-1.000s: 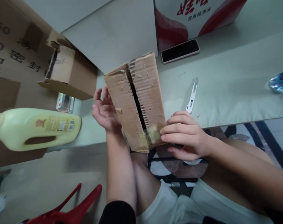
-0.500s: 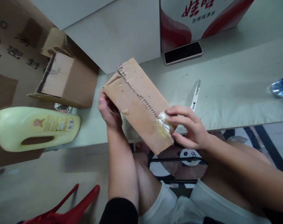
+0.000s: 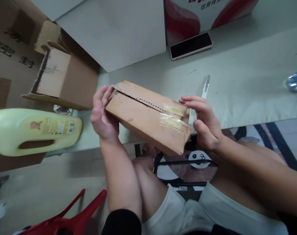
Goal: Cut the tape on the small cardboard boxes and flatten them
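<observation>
A small brown cardboard box [image 3: 143, 114] is held up, tilted, over the front edge of the table. Its top seam has a ragged slit, and clear tape covers the seam's right end. My left hand [image 3: 104, 112] grips the box's left end, thumb in front and fingers behind. At the other end my right hand [image 3: 204, 120] has its fingertips against the upper right corner, its thumb bent near the right side. Just beyond that hand lies a white utility knife [image 3: 206, 86] with its blade out.
A phone [image 3: 191, 45] lies before a red and white carton [image 3: 182, 19]. To the left are an opened cardboard box [image 3: 77, 81] and a yellow-green jug [image 3: 38, 132]. A bottle [image 3: 296, 81] lies far right. A red plastic chair or stool [image 3: 72, 218] stands on the floor.
The cardboard box has turned flatter, its left end coming down and its right end shifting right. My left hand has moved left, and my right hand has slid toward the upper right corner.
</observation>
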A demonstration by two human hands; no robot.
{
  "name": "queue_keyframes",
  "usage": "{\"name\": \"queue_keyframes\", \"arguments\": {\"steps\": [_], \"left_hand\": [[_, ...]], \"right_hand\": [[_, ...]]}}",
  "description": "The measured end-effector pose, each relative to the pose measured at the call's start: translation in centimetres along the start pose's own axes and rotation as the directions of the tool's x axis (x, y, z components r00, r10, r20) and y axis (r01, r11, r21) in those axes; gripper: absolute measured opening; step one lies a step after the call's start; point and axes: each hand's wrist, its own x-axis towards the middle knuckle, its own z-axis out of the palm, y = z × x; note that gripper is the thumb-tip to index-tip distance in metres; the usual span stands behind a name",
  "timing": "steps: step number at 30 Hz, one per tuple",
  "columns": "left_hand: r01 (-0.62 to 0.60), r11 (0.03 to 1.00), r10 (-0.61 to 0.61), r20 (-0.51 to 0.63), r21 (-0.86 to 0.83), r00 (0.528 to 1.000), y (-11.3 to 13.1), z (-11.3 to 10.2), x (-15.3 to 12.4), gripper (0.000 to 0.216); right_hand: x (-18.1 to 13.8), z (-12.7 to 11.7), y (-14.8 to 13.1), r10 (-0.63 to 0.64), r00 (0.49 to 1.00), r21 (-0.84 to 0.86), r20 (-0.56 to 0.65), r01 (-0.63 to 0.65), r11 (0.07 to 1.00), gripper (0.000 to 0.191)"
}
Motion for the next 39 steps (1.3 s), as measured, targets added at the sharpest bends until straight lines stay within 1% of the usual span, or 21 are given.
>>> {"name": "queue_keyframes", "arguments": {"steps": [2, 3, 8, 12, 15, 20, 22, 24, 26, 29, 31, 34, 37, 39], "left_hand": [[-0.023, 0.999, 0.021, 0.076, 0.031, 0.997, 0.0, -0.3, 0.0, 0.054], [-0.038, 0.997, 0.032, 0.089, 0.060, 0.996, -0.1, -0.5, 0.1, 0.055], [-0.067, 0.983, 0.050, 0.105, 0.171, 0.993, -1.0, -1.0, 0.3, 0.052], [-0.070, 0.984, 0.054, 0.100, 0.164, 0.993, -1.0, -0.7, 0.3, 0.051], [-0.068, 0.991, 0.062, 0.055, 0.114, 0.997, -1.0, -0.5, 0.3, 0.054], [-0.045, 0.996, 0.043, 0.020, 0.073, 0.999, -1.2, -0.6, 0.1, 0.054], [-0.046, 0.996, 0.045, 0.018, 0.077, 0.999, -1.2, -0.7, 0.0, 0.050], [-0.050, 0.997, 0.049, 0.018, 0.066, 0.999, -1.1, -0.8, -0.1, 0.045], [-0.041, 0.999, 0.040, 0.017, 0.033, 0.999, -0.9, -0.9, -0.2, 0.041], [0.023, 1.000, -0.023, 0.028, 0.003, 0.999, -0.6, -0.8, -0.2, 0.042], [0.061, 0.997, -0.063, 0.044, 0.038, 0.997, -0.3, -0.7, -0.2, 0.040], [0.081, 0.992, -0.089, 0.086, 0.097, 0.992, -0.1, -0.6, -0.1, 0.039], [0.082, 0.989, -0.096, 0.113, 0.124, 0.989, 0.0, -0.7, -0.1, 0.038], [0.088, 0.985, -0.102, 0.095, 0.146, 0.990, 0.1, -0.8, -0.2, 0.034]], "right_hand": [[-0.2, 0.3, -0.1, -0.053, 0.998, 0.012, 0.027, 0.052, 0.999, 0.050], [-0.3, 0.5, -0.2, -0.085, 0.996, -0.002, 0.040, 0.085, 0.996, 0.054], [-1.0, 1.9, -1.7, -0.195, 0.979, -0.177, 0.065, 0.203, 0.963, 0.072], [-1.1, 2.5, -2.4, -0.238, 0.964, -0.271, 0.119, 0.262, 0.926, 0.078], [-0.9, 2.2, -2.2, -0.215, 0.970, -0.295, 0.115, 0.240, 0.925, 0.079], [-0.1, 0.9, -1.4, -0.101, 0.994, -0.388, 0.049, 0.112, 0.915, 0.082], [0.2, 0.4, -0.9, -0.098, 0.993, -0.409, 0.059, 0.114, 0.905, 0.079], [0.5, 0.0, -0.4, -0.124, 0.989, -0.396, 0.074, 0.144, 0.907, 0.076], [0.7, -0.3, -0.1, -0.155, 0.984, -0.342, 0.085, 0.175, 0.923, 0.075], [1.0, -0.7, 0.3, -0.185, 0.975, -0.243, 0.124, 0.211, 0.947, 0.074], [1.1, -1.1, 0.3, -0.162, 0.974, -0.232, 0.160, 0.197, 0.952, 0.069], [1.2, -1.5, 0.3, -0.109, 0.974, -0.280, 0.197, 0.162, 0.946, 0.064], [1.3, -1.6, 0.0, -0.142, 0.965, -0.270, 0.220, 0.200, 0.942, 0.061], [1.3, -1.6, -0.2, -0.175, 0.960, -0.238, 0.218, 0.226, 0.945, 0.057]]}}
